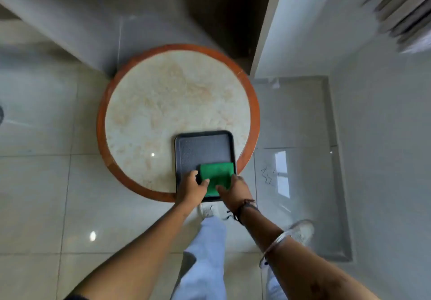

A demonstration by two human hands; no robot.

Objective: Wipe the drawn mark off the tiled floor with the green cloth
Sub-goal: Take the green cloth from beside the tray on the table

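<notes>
A folded green cloth (217, 175) lies in the near right corner of a black tray (200, 148) on a round table. My left hand (192, 187) rests on the cloth's left edge, thumb and fingers touching it. My right hand (235, 191) covers the cloth's near right corner, fingers laid on it. Whether either hand grips the cloth or only touches it is unclear. The drawn mark (268, 175), thin dark scribbled lines, is on the glossy floor tile to the right of the table.
The round table (163, 103) has a pale marbled top and an orange-brown rim. A grey wall and a dark gap stand behind it. My feet in white shoes (302, 229) stand on the tiled floor close to the table. A grey bordered floor panel surrounds the mark.
</notes>
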